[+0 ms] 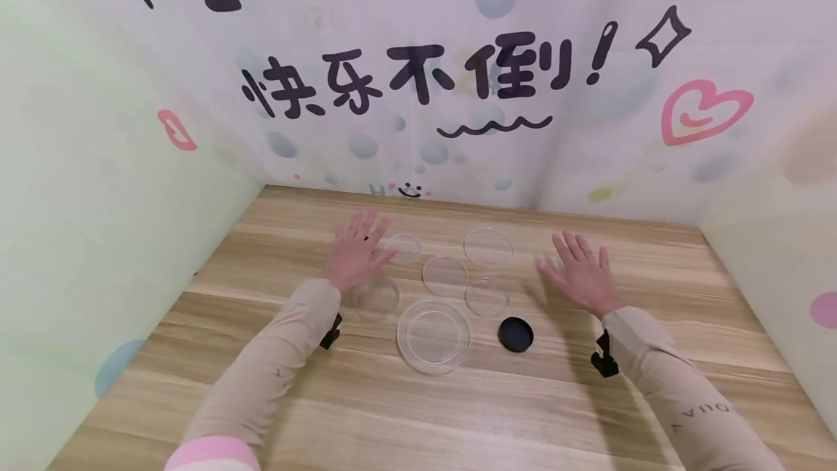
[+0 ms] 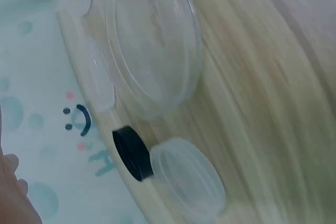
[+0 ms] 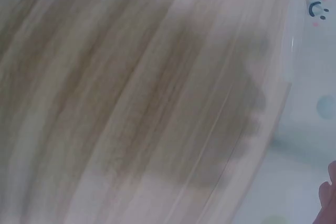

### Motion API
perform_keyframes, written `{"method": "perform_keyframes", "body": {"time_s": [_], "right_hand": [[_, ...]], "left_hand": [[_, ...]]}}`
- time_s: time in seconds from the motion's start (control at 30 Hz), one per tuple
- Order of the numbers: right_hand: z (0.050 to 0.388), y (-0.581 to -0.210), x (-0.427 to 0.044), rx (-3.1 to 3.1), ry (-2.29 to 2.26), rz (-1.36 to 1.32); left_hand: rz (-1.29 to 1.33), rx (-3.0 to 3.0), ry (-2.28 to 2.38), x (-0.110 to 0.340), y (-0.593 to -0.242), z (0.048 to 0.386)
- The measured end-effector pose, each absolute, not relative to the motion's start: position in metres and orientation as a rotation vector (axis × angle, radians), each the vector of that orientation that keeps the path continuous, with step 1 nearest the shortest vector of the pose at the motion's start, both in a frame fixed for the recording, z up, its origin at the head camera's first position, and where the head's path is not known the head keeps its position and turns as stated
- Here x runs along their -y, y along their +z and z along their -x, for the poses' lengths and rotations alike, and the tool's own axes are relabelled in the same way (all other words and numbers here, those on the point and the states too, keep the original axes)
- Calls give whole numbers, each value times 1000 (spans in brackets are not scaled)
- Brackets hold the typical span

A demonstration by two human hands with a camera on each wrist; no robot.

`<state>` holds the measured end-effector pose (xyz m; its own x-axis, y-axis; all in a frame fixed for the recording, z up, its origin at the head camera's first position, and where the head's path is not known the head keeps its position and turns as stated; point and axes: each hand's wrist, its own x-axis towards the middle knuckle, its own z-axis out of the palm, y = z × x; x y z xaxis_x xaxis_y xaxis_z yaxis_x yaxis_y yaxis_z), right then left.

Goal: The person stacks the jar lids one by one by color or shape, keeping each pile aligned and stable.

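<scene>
My left hand (image 1: 356, 253) is held over the left part of the table, its fingers straight and spread, gripping nothing. Partly hidden beneath it is a black round lid (image 2: 131, 153), beside a small translucent lid (image 2: 189, 179) in the left wrist view. To its right lie clear round lids, among them a small one (image 1: 404, 248), a middle one (image 1: 445, 276) and a large ringed one (image 1: 434, 336). My right hand (image 1: 580, 275), fingers spread and holding nothing, hovers right of the group. Nearest to it are a clear lid (image 1: 489, 247) and a black round lid (image 1: 516, 334).
The lids lie on a wood-grain table (image 1: 314, 398). A white printed curtain (image 1: 405, 122) stands along its back edge, with pale walls at the left (image 1: 98, 202) and right (image 1: 778, 253). The right hand casts a shadow on the wood.
</scene>
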<state>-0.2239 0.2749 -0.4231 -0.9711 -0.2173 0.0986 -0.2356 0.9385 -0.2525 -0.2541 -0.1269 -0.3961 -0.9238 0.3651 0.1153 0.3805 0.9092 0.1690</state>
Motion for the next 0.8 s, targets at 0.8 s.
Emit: {"method": "perform_keyframes", "body": {"time_s": [0.8], "right_hand": [[245,-421,-252,2936,591,-443]], "left_hand": [[707,2857,-573,46,-403,273]]}}
